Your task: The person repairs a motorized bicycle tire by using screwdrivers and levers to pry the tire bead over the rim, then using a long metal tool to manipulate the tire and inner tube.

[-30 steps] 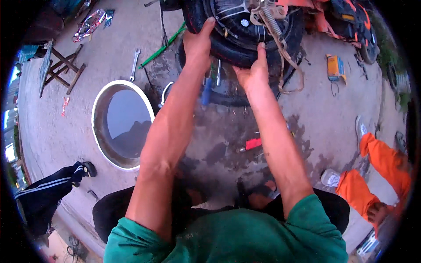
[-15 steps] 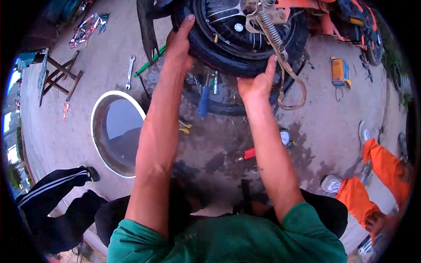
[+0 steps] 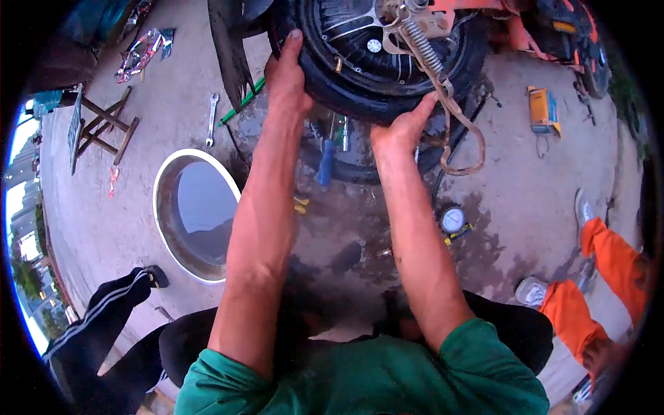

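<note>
- Grey concrete ground (image 3: pixel 117 225) spreads under everything, with dark damp patches near the middle.
- The wheel (image 3: pixel 349 59), with its black tire (image 3: pixel 356 104), is at the top centre, held at its near edge by both hands and beside orange metal parts.
- A round basin (image 3: pixel 168 211) of water stands left of the left forearm.
- A wooden folding stool (image 3: pixel 127 141) stands farther left.
- Left grip (image 3: pixel 283 86): clasping the tire's left edge, thumb on the sidewall, fingers hidden.
- Right grip (image 3: pixel 401 135): pinching the lower edge, thumb up the sidewall; its fingers are hidden too.
- A coil spring (image 3: pixel 425 48) slants across the wheel.
- A wrench (image 3: pixel 211 121) lies above the basin.
- A blue-handled screwdriver (image 3: pixel 325 166) lies between the forearms.
- A round gauge (image 3: pixel 453 220) lies just beside the right forearm.
</note>
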`<act>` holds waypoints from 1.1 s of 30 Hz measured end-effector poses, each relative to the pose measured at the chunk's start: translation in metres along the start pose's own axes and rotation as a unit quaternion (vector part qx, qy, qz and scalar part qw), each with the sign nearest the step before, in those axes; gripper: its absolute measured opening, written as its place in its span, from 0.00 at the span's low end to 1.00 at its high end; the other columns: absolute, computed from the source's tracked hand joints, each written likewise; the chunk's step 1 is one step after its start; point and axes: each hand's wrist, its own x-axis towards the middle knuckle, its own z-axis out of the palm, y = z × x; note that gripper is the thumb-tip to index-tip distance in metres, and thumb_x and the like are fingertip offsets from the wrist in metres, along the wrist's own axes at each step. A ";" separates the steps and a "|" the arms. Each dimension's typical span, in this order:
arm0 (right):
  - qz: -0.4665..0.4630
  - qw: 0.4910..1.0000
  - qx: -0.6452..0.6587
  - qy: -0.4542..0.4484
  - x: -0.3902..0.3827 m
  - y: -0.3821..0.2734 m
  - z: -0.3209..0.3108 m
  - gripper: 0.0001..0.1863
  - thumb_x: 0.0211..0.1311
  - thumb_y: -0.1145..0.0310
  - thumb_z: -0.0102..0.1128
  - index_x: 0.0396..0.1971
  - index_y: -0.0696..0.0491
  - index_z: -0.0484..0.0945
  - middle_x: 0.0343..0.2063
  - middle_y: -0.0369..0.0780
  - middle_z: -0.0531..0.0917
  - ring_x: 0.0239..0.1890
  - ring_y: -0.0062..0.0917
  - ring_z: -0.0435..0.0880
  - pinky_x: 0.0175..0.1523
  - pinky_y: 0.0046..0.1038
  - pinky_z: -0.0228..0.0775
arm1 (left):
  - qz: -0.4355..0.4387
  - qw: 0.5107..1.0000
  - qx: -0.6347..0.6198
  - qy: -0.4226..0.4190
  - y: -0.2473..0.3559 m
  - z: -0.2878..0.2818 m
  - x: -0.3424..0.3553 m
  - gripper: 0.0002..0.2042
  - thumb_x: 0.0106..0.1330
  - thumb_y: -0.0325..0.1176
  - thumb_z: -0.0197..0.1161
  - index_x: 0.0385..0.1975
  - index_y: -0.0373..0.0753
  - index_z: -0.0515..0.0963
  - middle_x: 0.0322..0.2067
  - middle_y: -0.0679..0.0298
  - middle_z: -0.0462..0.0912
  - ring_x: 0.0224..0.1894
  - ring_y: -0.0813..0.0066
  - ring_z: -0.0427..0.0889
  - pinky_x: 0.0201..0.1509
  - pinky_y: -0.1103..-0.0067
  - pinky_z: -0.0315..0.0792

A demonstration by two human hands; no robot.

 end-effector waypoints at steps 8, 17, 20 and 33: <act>0.321 0.927 -0.174 -0.086 -0.049 -0.002 -0.070 0.34 0.73 0.38 0.53 0.59 0.55 0.76 0.52 0.44 0.86 0.54 0.35 0.85 0.59 0.43 0.76 | -0.029 0.999 -0.038 -0.023 -0.012 -0.007 -0.023 0.26 0.75 0.46 0.62 0.66 0.36 0.72 0.59 0.59 0.83 0.57 0.61 0.83 0.67 0.62 0.73; 0.107 0.850 -0.515 -0.010 0.062 -0.242 -0.151 0.27 0.74 0.46 0.54 0.58 0.52 0.79 0.49 0.39 0.87 0.48 0.26 0.86 0.53 0.31 0.77 | -0.024 0.999 0.044 -0.008 -0.005 0.006 -0.037 0.26 0.72 0.46 0.66 0.63 0.35 0.73 0.59 0.58 0.82 0.59 0.60 0.82 0.62 0.60 0.76; 0.022 0.834 -0.551 -0.001 0.094 -0.229 -0.059 0.37 0.72 0.39 0.54 0.68 0.52 0.71 0.62 0.40 0.81 0.60 0.29 0.81 0.61 0.35 0.72 | -0.046 0.994 0.096 0.001 0.024 -0.004 0.002 0.32 0.72 0.51 0.65 0.68 0.34 0.70 0.65 0.57 0.78 0.64 0.58 0.78 0.73 0.62 0.67; 0.030 0.921 -0.381 -0.081 0.183 -0.158 -0.014 0.32 0.69 0.44 0.64 0.58 0.56 0.81 0.52 0.40 0.88 0.50 0.32 0.88 0.62 0.38 0.77 | -0.040 0.995 0.086 0.007 0.030 0.010 0.030 0.37 0.68 0.53 0.69 0.66 0.28 0.71 0.61 0.53 0.80 0.58 0.58 0.81 0.65 0.63 0.73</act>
